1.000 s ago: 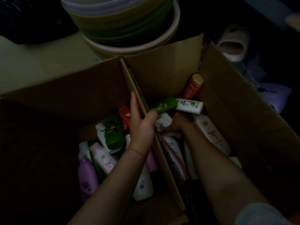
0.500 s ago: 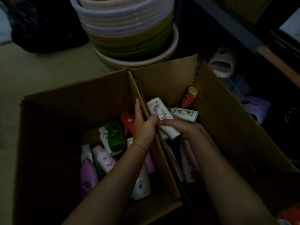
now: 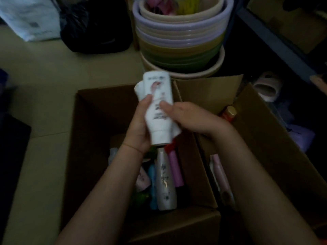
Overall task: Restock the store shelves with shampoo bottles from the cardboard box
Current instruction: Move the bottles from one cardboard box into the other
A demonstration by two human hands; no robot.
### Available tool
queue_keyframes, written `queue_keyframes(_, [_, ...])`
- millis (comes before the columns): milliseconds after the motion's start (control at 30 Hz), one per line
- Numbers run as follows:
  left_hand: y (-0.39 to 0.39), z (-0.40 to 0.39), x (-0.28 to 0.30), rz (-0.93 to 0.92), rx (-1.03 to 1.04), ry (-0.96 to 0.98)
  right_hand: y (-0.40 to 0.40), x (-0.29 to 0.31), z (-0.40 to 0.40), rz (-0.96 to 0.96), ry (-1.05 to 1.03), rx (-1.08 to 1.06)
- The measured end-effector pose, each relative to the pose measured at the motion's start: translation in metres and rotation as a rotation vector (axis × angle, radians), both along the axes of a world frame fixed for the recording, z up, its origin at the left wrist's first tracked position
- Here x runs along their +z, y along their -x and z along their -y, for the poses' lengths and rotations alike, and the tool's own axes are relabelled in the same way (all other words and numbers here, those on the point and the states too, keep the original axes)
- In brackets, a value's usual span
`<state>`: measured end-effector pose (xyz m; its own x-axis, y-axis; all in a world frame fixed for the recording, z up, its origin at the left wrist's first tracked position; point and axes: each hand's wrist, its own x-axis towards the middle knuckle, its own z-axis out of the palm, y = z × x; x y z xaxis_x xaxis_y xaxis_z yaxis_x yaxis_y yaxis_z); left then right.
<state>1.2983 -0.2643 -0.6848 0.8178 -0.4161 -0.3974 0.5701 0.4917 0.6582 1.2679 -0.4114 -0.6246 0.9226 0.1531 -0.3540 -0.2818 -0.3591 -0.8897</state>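
Observation:
A white shampoo bottle (image 3: 158,96) with a pink mark on its label is held above the open cardboard box (image 3: 99,121), cap end toward me. A second white bottle seems to lie behind it. My left hand (image 3: 139,128) grips the bottle from the left, thumb across its label. My right hand (image 3: 187,115) touches it from the right with the fingertips on the label. Inside the box lie several more bottles: a white one (image 3: 165,184), a pink one (image 3: 175,170), a blue one (image 3: 153,184). A red bottle with a gold cap (image 3: 228,113) stands in the right compartment.
A stack of plastic basins (image 3: 180,39) stands just beyond the box. A black bag (image 3: 95,29) and a white sack (image 3: 30,18) lie on the floor at the back left. A slipper (image 3: 267,88) and a dark shelf frame (image 3: 276,41) are on the right.
My right hand lifted the white bottle out of the box's right compartment. My left hand let go of the divider and took hold of the bottle. The view tilted up.

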Motion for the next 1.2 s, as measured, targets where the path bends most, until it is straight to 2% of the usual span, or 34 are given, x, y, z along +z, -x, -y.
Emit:
queue_keyframes(33, [-0.004, -0.016, -0.01, -0.072, 0.031, -0.01, -0.006, -0.002, -0.012, 0.038, 0.159, 0.054])
queue_keyframes(67, [-0.007, -0.032, -0.022, -0.112, 0.083, -0.147, -0.01, -0.005, -0.02, 0.102, 0.277, 0.073])
queue_keyframes(133, [-0.004, -0.061, -0.056, -0.19, 0.19, -0.475, -0.017, -0.015, -0.025, 0.233, 0.375, 0.022])
queue_keyframes(233, [0.011, -0.086, -0.097, -0.306, 0.247, -0.689, -0.022, -0.031, -0.024, 0.275, 0.331, -0.02])
queue_keyframes(300, [0.014, -0.093, -0.11, -0.319, 0.266, -0.821, -0.024, -0.041, -0.024, 0.312, 0.309, -0.018])
queue_keyframes(367, [0.011, -0.092, -0.105, -0.257, 0.246, -0.974, -0.025, -0.044, -0.022, 0.357, 0.241, -0.07])
queue_keyframes(433, [0.005, -0.075, -0.095, -0.097, 0.167, -1.068, -0.028, -0.042, -0.01, 0.409, 0.174, -0.178])
queue_keyframes(500, [0.002, -0.041, -0.074, 0.088, 0.086, -0.989, -0.03, -0.038, 0.008, 0.446, 0.103, -0.32])
queue_keyframes(567, [0.001, 0.0, -0.051, 0.187, 0.038, -0.858, -0.033, -0.04, 0.034, 0.443, 0.06, -0.494])
queue_keyframes(633, [0.0, 0.045, -0.03, 0.226, -0.006, -0.751, -0.034, -0.058, 0.066, 0.371, 0.095, -0.668])
queue_keyframes(767, [0.001, 0.111, -0.017, 0.196, -0.104, -0.727, -0.024, -0.117, 0.135, 0.113, 0.264, -0.851])
queue_keyframes(900, [-0.003, 0.117, -0.034, 0.121, 0.0, -0.708, -0.013, -0.174, 0.182, -0.098, 0.543, -0.749])
queue_keyframes(1033, [-0.004, 0.119, -0.04, 0.163, 0.003, -0.675, -0.014, -0.224, 0.196, -0.319, 0.772, -0.463])
queue_keyframes(1133, [-0.005, 0.12, -0.042, 0.171, 0.015, -0.653, -0.017, -0.244, 0.19, -0.369, 0.997, -0.29])
queue_keyframes(1200, [-0.007, 0.12, -0.046, 0.177, 0.018, -0.654, -0.016, -0.251, 0.181, -0.445, 1.073, -0.166])
